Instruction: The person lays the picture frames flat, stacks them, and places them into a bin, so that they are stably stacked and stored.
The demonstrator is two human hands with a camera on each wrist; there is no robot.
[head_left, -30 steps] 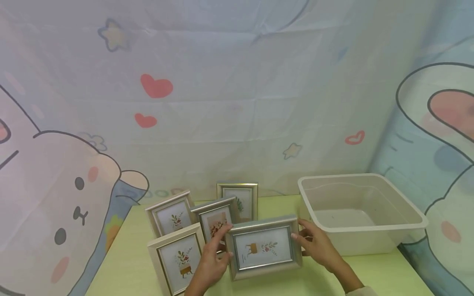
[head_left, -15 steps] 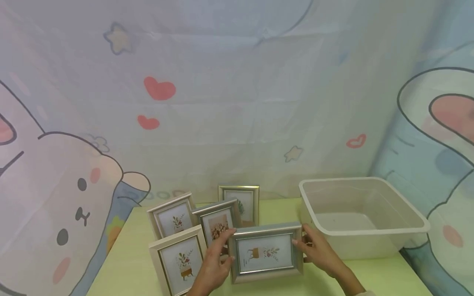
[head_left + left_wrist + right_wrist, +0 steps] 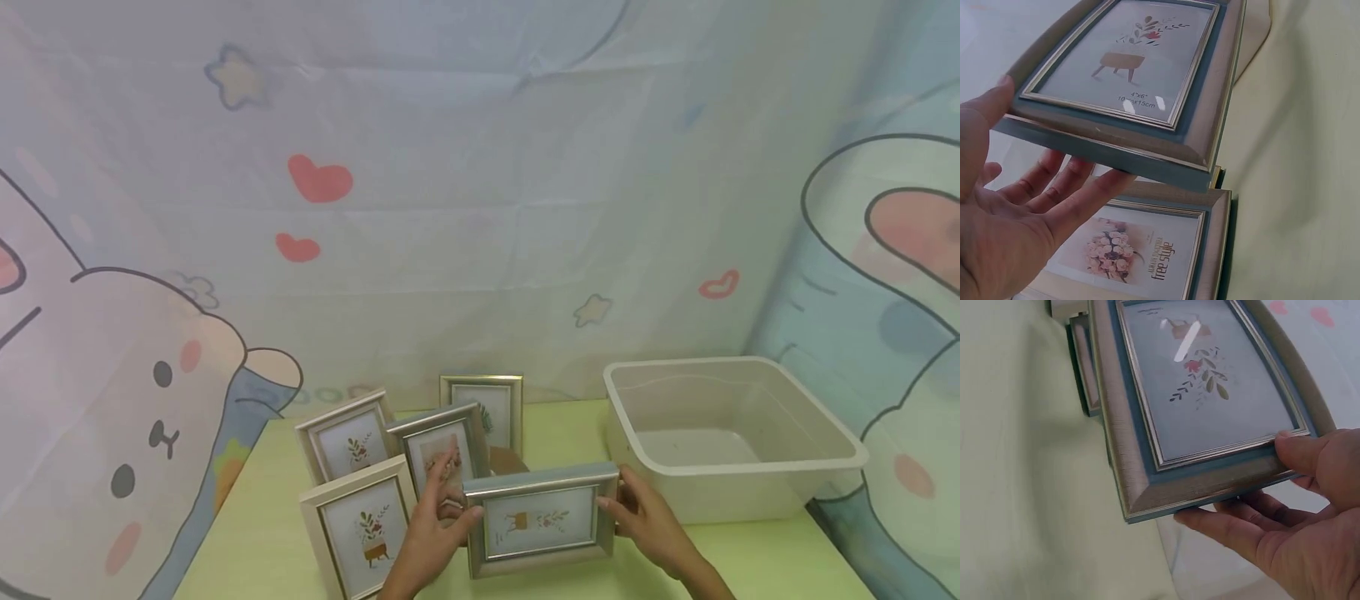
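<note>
A silver picture frame (image 3: 542, 521) lies sideways between my hands, its face turned up toward the head camera and its potted-plant print rotated. My left hand (image 3: 435, 533) holds its left end, the thumb at the front edge and the index finger stretched away from the rim. In the left wrist view, the other fingertips (image 3: 1116, 178) reach under that end. The right hand (image 3: 656, 521) pinches the opposite end, thumb on the front border and fingers (image 3: 1229, 528) behind. Just behind my left hand stands a frame with a rose print (image 3: 420, 442), partly covered by that hand.
At left, a cream frame (image 3: 367, 525) stands in front of a pinkish frame (image 3: 348, 433). A gold-rimmed frame (image 3: 480, 392) stands at the back by the printed cloth backdrop (image 3: 465, 208). A white plastic bin (image 3: 738, 479) is on the green table (image 3: 750, 558) at right.
The held frame has come down slightly and tipped further back, so its top edge shows more. My left index finger has lifted off its top corner and straightened.
</note>
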